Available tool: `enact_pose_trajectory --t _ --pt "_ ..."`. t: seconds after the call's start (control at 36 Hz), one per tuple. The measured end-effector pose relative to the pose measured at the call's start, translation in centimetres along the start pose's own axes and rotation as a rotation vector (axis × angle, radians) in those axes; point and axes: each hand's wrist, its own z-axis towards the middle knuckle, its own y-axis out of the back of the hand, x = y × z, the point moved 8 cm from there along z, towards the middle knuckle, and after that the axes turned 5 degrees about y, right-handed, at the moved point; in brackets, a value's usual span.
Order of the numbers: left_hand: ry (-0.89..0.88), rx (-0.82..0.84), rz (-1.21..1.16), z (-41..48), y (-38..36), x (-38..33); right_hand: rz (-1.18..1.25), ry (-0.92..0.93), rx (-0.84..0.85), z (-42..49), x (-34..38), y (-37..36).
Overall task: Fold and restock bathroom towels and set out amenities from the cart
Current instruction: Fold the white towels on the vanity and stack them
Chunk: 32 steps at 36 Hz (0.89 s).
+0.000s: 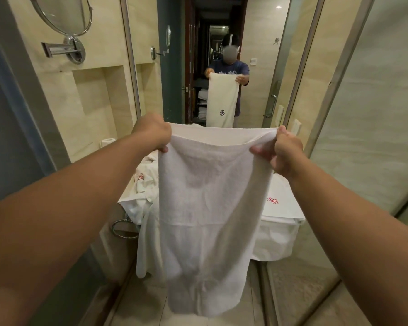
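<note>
- A person holds a white towel (210, 196) up at arm's length before a bathroom mirror (224, 31), its top edge stretched between both hands.
- The left hand (154, 135) is fisted round one top corner; the right hand (284, 154) pinches the other between thumb and fingers.
- The towel's long axis hangs straight down from the grip, hands level and equally near; a lengthwise fold likely means bringing the corners together.
- The terry cloth looks thick, soft and limp.
- A folded towel (278, 203) with a red emblem lies on the counter behind.
</note>
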Motion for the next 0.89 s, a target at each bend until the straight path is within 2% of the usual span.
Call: enact_pose_trajectory --t 0.06,0.11,0.17,0.22,0.25,0.31,0.36,0.39,0.44,0.5,0.56,0.61,0.67,0.78,0.89 --pt "0.009 -0.089 -0.062 0.3 0.6 0.1 0.017 0.033 0.013 -0.3 0.2 -0.6" --pt "-0.073 -0.252 -0.107 0.0 1.5 -0.5 0.007 0.121 0.007 -0.6 0.6 -1.0" --pt "-0.125 -0.276 -0.129 -0.2 1.6 -0.9 -0.020 0.184 -0.014 -0.6 0.9 -1.2" --pt "-0.103 -0.153 0.004 -0.3 0.9 -0.7 -0.155 0.176 -0.005 0.1 0.6 -1.1" --pt "-0.054 -0.064 0.076 -0.1 0.5 0.0 -0.299 0.132 0.019 0.4 0.2 -1.0" --pt "0.027 0.145 0.159 0.0 -0.7 1.6 -0.573 -0.088 0.133 -0.1 -1.9 -0.6" --pt "0.059 0.289 0.192 -0.3 -2.0 2.9 -0.653 -0.284 0.202 -1.0 -4.1 0.3" --pt "0.059 0.272 0.195 -0.5 -2.1 2.9 -0.611 -0.299 0.199 -1.1 -4.4 0.4" --pt "-0.001 0.104 0.182 -0.5 -1.7 2.4 -0.423 -0.153 0.129 -1.0 -3.4 -0.2" --pt "0.002 -0.045 0.027 -0.5 -1.0 2.2 -0.219 0.008 0.063 -1.2 -2.0 -0.9" --pt "0.077 -0.026 -0.170 -0.1 -1.3 2.7 -0.133 0.019 0.081 -1.4 -1.7 -1.5" --pt "0.203 0.051 -0.375 0.3 -1.9 3.4 -0.150 0.003 0.115 -1.4 -1.8 -1.8" --pt "0.284 0.052 -0.477 0.7 -1.9 4.0 -0.191 0.056 0.123 -1.5 -1.1 -1.9" --pt "0.103 -0.122 -0.358 1.6 -0.1 2.7 -0.212 0.187 0.053 -1.5 0.6 -1.9" --pt "-0.053 -0.107 -0.345 2.1 0.8 1.7 -0.263 0.327 0.009 -1.0 1.9 -2.1"
